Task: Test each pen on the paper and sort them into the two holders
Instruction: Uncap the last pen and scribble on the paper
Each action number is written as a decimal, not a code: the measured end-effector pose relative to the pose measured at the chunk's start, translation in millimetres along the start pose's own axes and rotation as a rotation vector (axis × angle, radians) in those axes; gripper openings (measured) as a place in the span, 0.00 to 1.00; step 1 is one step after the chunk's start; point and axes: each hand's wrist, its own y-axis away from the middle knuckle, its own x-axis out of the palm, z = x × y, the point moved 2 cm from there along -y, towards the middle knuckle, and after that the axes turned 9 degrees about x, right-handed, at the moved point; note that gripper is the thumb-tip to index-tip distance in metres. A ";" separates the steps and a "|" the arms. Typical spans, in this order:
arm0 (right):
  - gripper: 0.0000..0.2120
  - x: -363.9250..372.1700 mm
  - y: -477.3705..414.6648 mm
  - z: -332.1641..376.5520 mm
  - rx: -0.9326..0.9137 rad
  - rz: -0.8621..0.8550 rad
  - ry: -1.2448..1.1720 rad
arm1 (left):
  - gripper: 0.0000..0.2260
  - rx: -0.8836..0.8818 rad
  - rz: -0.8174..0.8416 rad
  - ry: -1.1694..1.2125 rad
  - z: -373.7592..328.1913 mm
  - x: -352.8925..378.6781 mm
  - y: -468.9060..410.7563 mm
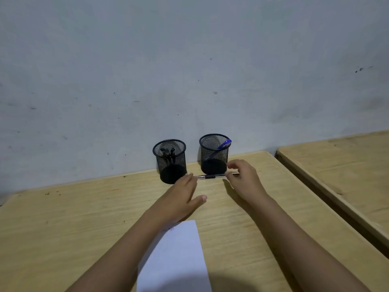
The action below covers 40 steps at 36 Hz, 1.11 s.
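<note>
Two hands over wooden surface [84, 218]. Paper [179, 258] at 6 o'clock. Right hand [245, 179] pinches pen [210, 176], lying crosswise at 12 o'clock before both holders [170, 163]; left hand [185, 197] spread, fingertips at pen's tip.

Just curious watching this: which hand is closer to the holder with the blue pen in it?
Right. The right hand is just beside the right holder, at its base, fingers on a pen lying there. The left hand sits farther left, nearer the left holder.
</note>
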 end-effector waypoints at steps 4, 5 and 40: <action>0.15 8.0 1.1 -4.7 -0.062 0.048 0.207 | 0.29 -0.008 0.054 -0.027 3.1 2.0 5.5; 0.15 9.9 0.7 -5.6 -0.065 0.054 0.240 | 0.29 -0.015 0.068 -0.042 3.8 2.6 6.2; 0.03 -54.1 94.4 87.7 -0.326 0.255 0.122 | 0.04 -0.039 -0.483 0.648 -38.2 -64.5 86.9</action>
